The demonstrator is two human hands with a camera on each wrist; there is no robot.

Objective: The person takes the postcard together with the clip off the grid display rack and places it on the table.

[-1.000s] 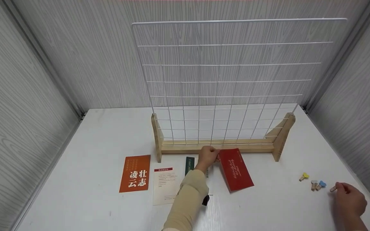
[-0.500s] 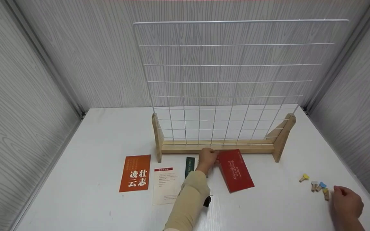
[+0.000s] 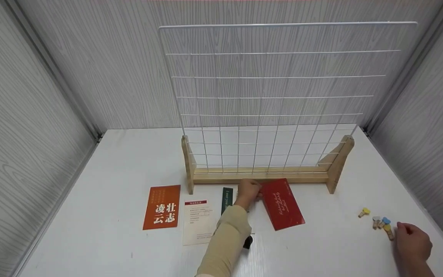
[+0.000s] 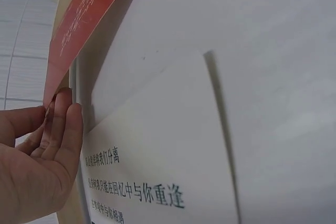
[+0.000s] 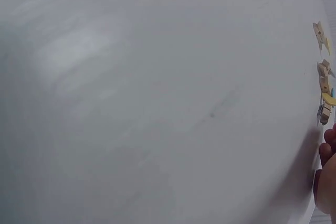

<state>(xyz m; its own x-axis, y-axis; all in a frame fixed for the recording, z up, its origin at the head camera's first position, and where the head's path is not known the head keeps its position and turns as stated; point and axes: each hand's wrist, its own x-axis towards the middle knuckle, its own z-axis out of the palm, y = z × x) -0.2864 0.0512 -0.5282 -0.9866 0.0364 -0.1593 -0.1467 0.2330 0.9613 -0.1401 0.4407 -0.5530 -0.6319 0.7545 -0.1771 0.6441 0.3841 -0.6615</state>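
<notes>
My left hand (image 3: 249, 192) pinches the upper left corner of a red card (image 3: 283, 204) with white script, in front of the mesh rack. In the left wrist view the card is tilted up from the table, with thumb and fingertips at its corner. Below it lies a pale card (image 4: 157, 129) with dark printed characters. My right hand (image 3: 413, 242) rests at the right with fingers curled, beside small wooden clothespins with coloured tops, among them a yellow one (image 3: 388, 231) and a blue one (image 3: 385, 221). Whether anything is between its fingertips is hidden.
The white wire mesh rack (image 3: 260, 115) stands on a wooden base (image 3: 302, 177) at the back. An orange card (image 3: 162, 207), a cream card (image 3: 197, 223) and a dark green card (image 3: 227, 199) lie left of my left arm. Another yellow-topped clothespin (image 3: 364, 212) lies apart.
My right hand has laid a yellow-topped clothespin beside the grey and blue ones and drawn slightly back. My left hand stays at the red card's corner, lowered slightly.
</notes>
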